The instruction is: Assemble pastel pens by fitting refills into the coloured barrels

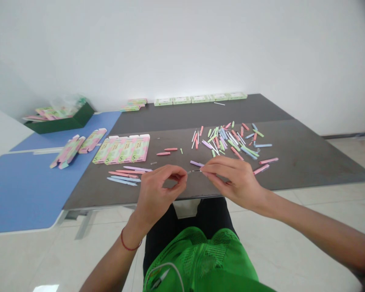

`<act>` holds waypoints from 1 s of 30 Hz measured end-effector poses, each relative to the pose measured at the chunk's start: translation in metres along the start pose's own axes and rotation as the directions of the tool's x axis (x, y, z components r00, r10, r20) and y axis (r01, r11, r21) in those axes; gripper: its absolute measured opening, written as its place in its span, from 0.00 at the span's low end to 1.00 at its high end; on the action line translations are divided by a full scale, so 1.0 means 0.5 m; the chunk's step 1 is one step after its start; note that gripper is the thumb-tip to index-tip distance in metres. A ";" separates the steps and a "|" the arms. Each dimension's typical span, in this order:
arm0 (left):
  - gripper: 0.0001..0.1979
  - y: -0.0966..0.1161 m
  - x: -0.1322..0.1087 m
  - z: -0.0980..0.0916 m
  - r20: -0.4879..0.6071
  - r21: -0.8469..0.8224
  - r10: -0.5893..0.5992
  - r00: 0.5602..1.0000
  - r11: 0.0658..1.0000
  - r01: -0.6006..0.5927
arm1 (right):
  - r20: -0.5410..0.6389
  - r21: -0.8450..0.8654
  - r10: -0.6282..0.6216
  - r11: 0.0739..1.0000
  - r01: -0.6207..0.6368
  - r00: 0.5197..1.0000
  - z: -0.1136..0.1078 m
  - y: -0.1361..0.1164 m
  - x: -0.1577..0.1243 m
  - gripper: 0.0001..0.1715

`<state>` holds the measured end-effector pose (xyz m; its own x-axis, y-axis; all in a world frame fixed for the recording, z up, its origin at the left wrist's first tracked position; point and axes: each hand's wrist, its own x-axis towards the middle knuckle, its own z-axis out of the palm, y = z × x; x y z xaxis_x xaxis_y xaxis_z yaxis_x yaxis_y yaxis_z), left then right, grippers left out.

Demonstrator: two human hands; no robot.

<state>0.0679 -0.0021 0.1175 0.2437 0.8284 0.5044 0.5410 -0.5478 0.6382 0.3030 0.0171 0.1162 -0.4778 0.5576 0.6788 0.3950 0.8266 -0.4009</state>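
My right hand [231,174] pinches a thin pen refill [196,170], whose narrow end points left. Facing it, my left hand [162,188] has thumb and forefinger pressed together by the refill's tip; anything between them is too small to make out. A purple pen barrel [196,163] lies just behind the right fingers. Close to my left hand are finished-looking pens in purple, red and blue, such as a blue pen [121,181]. Two red barrels [167,153] and a small green piece [181,151] lie beyond the hands.
A scattered pile of coloured pen parts [228,140] and white refills covers the table's right middle. Printed cartons [121,150] lie in a row at left, with opened cartons [68,151] on the blue table. A green tray [63,123] and more boxes [200,99] stand farther back.
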 end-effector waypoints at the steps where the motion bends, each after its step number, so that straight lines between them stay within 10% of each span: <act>1: 0.06 0.001 0.000 -0.001 -0.002 -0.003 -0.003 1.000 1.000 0.003 | -0.003 -0.004 -0.001 1.000 0.001 1.000 -0.001 -0.001 0.001 0.10; 30: 0.03 0.000 0.001 0.007 0.062 -0.026 0.044 0.997 0.999 -0.043 | 0.090 0.087 0.044 0.995 -0.052 0.995 0.013 0.002 0.000 0.10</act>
<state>0.0709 -0.0014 0.1159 0.3167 0.8089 0.4953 0.5094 -0.5856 0.6306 0.2982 0.0183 0.1119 -0.5284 0.5983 0.6023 0.3498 0.7999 -0.4877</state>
